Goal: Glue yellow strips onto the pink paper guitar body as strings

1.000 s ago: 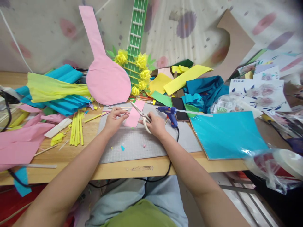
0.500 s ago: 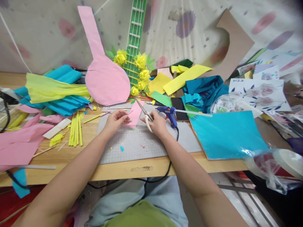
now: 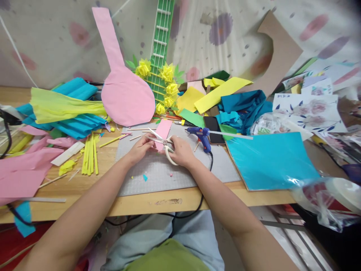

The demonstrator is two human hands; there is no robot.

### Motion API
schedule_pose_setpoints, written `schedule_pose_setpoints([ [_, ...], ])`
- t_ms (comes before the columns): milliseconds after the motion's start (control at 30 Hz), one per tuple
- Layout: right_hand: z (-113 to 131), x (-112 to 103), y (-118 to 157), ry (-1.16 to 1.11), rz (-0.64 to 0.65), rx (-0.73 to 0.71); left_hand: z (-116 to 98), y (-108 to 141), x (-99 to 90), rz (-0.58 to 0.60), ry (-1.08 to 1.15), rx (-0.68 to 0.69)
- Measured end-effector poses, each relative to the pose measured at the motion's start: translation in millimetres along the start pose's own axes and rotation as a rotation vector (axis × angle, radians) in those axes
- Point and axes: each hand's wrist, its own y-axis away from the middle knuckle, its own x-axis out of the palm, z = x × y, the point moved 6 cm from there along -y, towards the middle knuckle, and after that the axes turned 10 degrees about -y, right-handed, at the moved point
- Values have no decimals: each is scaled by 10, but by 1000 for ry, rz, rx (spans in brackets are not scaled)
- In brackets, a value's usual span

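My right hand (image 3: 182, 151) grips a pair of scissors (image 3: 170, 155) by its white handles. The blades are apart and point left, reaching the fingertips of my left hand (image 3: 141, 148). That left hand is closed in a pinch on a thin piece of pink paper, mostly hidden by the fingers and blades. Behind the scissors a strip of pink paper (image 3: 164, 128) lies on the grey cutting mat (image 3: 158, 177). Tiny blue and pink scraps are scattered on the mat near me.
A blue glue gun (image 3: 203, 137) lies right of my right hand, its black cord crossing the table edge. Behind stand a pink guitar-like shape (image 3: 128, 98) and a green one with yellow flowers (image 3: 160, 67). Yellow sticks (image 3: 90, 154) lie left; a blue sheet (image 3: 272, 160) lies right.
My right hand has moved left with the scissors, and the blades have swung from pointing up and away to pointing left and spread apart, meeting my left fingertips. My left hand has shifted slightly right.
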Motion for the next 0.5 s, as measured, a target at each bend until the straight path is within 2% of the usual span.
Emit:
schedule_pose_setpoints([
  [167,35,11,3,7,8,-36,-72,6,24,31,-80,62],
  [367,71,1,7,23,-10,-87,9,4,13,68,136,-4],
  [500,85,2,9,57,-42,-120,3,13,20,52,212,-12],
])
